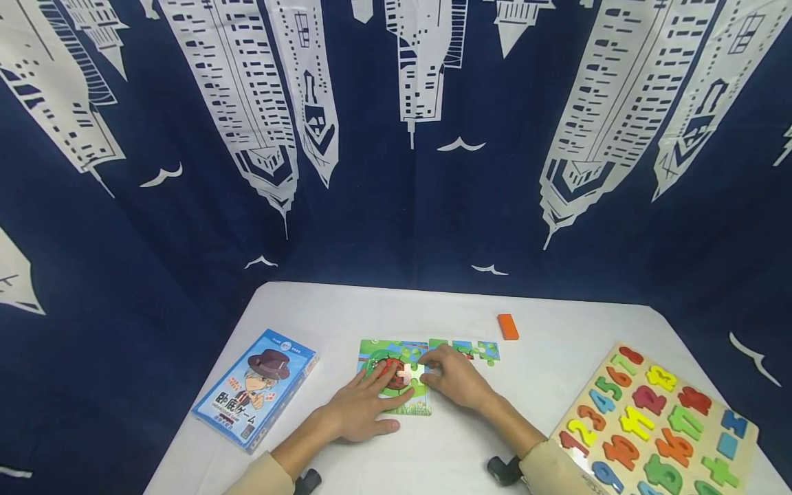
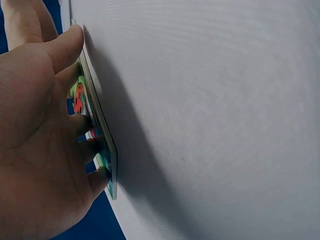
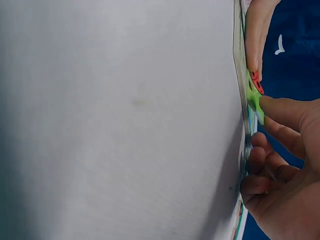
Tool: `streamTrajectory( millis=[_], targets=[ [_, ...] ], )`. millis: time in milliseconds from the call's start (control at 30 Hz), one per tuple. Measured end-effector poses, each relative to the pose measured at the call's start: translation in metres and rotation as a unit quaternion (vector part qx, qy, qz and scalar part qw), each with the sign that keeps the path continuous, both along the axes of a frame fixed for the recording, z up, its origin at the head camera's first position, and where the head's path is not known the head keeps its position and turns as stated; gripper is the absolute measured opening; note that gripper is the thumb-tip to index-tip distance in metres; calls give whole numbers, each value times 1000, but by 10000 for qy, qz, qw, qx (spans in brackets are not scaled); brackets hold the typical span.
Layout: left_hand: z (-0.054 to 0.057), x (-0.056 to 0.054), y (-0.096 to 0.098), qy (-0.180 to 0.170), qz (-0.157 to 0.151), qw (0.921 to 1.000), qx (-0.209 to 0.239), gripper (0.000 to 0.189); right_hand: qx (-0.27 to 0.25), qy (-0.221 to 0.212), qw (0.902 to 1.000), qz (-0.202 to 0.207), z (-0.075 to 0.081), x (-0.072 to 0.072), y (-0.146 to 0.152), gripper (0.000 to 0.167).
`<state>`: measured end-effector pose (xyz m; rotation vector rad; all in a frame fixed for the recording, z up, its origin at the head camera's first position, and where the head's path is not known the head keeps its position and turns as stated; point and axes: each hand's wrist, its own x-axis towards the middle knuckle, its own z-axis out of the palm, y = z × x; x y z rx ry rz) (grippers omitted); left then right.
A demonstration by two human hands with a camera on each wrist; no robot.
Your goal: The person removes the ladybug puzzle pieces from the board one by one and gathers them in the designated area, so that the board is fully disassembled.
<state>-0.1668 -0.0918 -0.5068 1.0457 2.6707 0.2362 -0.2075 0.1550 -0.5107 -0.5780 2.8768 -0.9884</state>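
A ladybug jigsaw puzzle (image 1: 365,352) lies on the white table, with a pale gap right of the ladybug. My left hand (image 1: 361,407) rests on it with fingers spread; in the left wrist view the left hand (image 2: 35,135) has its thumb along the board's near edge. At the gap's right side, my right hand (image 1: 459,379) bends over the puzzle. The right wrist view has the right hand (image 3: 292,165) pinching a green and red puzzle piece (image 3: 254,97), tilted up from the board; its far side is hidden.
Loose puzzle pieces (image 1: 489,351) lie just beyond the right hand, and an orange block (image 1: 508,327) behind them. A blue game box (image 1: 254,388) stands left. On the right is a wooden number board (image 1: 625,412). A dark blue patterned curtain (image 1: 402,227) hangs behind the table.
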Motion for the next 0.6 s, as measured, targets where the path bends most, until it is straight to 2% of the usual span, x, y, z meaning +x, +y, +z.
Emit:
streamTrajectory(
  millis=[267, 600],
  targets=[
    [2, 1, 1, 5, 52, 10000, -39, 60, -636, -434, 9970, -112, -2, -2, 1, 20],
    [3, 1, 1, 11, 79, 10000, -45, 59, -1071, -689, 9918, -79, -2, 1, -1, 14]
  ],
)
